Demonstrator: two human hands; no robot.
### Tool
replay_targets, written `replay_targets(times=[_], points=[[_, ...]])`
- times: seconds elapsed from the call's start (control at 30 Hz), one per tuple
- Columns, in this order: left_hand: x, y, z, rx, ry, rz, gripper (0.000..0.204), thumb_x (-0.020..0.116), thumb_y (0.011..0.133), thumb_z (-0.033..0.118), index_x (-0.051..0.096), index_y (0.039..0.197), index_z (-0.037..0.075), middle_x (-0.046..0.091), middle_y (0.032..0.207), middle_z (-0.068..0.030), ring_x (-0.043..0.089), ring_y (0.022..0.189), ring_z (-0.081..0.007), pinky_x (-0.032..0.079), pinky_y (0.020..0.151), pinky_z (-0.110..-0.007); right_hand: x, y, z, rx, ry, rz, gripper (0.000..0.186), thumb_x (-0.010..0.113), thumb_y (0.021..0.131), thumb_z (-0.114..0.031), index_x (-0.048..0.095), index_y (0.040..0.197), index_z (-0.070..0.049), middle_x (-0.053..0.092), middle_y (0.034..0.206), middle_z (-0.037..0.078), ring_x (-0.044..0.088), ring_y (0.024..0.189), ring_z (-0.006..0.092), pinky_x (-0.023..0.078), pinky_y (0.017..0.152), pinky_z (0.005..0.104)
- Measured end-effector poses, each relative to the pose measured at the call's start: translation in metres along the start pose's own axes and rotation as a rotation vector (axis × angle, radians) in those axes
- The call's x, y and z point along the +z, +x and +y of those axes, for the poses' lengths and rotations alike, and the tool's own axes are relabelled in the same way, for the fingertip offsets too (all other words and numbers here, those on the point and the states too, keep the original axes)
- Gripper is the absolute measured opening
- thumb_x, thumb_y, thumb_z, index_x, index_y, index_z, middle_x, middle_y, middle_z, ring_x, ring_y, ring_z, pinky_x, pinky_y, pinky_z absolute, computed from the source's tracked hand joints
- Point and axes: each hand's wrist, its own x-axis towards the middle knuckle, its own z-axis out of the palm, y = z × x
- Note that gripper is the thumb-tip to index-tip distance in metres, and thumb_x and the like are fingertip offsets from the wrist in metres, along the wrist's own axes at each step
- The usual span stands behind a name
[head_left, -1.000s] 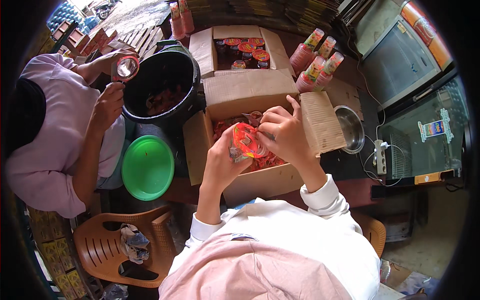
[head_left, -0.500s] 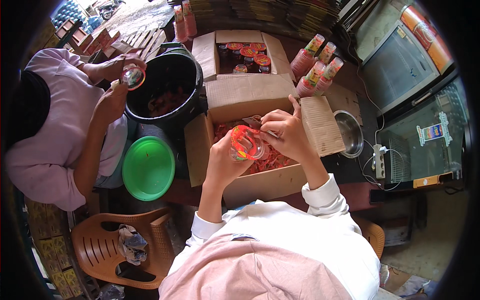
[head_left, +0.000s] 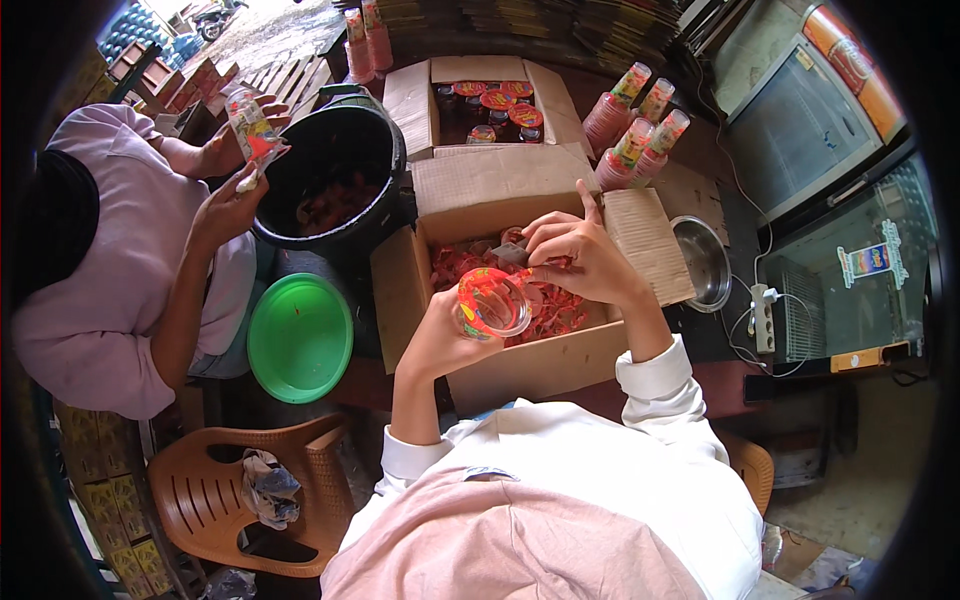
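My left hand (head_left: 440, 338) is wrapped round a clear plastic cup (head_left: 512, 318), its rim turned up toward me. Red printed film (head_left: 480, 285) runs along the cup's rim. At the rim's far right side, my right hand (head_left: 578, 258) pinches a bit of this red film between thumb and fingers, with its index finger raised. Whether a small tool is also in that hand, I cannot make out. Both hands are over an open cardboard box (head_left: 535, 375) with a heap of red film scraps (head_left: 560, 318) inside.
Behind stands another carton (head_left: 480, 153) of lidded cups. Stacked cups (head_left: 632, 150) and a steel bowl (head_left: 700, 262) are at the right. A co-worker (head_left: 130, 250) at the left handles a cup above a black bucket (head_left: 395, 190); a green basin (head_left: 300, 340) is nearby.
My right hand has drawn slightly right and down, with the film at the cup's rim. The cup's opening shows more now. The co-worker's hands have tilted a cup upright.
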Motion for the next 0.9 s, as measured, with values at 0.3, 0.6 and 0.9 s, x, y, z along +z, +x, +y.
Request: replay_targets(times=[0.3, 0.6, 0.9], points=[[-0.017, -0.01, -0.007, -0.116, -0.104, -0.217, 0.04, 0.07, 0.06, 0.007, 0.058, 0.097, 0.0, 0.06, 0.081, -0.0005, 0.054, 0.074, -0.0068, 0.047, 0.069, -0.023, -0.012, -0.004, 0.024, 0.06, -0.058, -0.005, 0.008, 0.073, 0.069, -0.02, 0.066, 0.068, -0.016, 0.063, 0.078, -0.008, 0.058, 0.097, 0.011, 0.0, 0.106, 0.061], [-0.017, -0.012, -0.021, -0.075, -0.281, -0.047, 0.049, 0.072, 0.061, 0.007, 0.052, 0.105, 0.002, 0.058, 0.086, -0.0019, 0.055, 0.077, -0.0078, 0.047, 0.068, -0.023, -0.008, -0.015, 0.016, 0.207, -0.33, 0.032, 0.026, 0.077, 0.059, -0.033, 0.069, 0.07, -0.012, 0.062, 0.075, -0.001, 0.057, 0.095, 0.0175, 0.007, 0.107, 0.0594], [-0.012, -0.005, -0.031, 0.024, -0.138, 0.053, 0.059, 0.078, 0.063, 0.01, 0.046, 0.112, 0.003, 0.053, 0.103, -0.0046, 0.053, 0.095, -0.0122, 0.044, 0.084, -0.028, 0.016, -0.014, 0.012, 0.273, -0.22, 0.058, 0.016, 0.071, 0.071, -0.028, 0.071, 0.076, -0.014, 0.06, 0.074, -0.001, 0.057, 0.089, 0.0174, 0.007, 0.104, 0.063]])
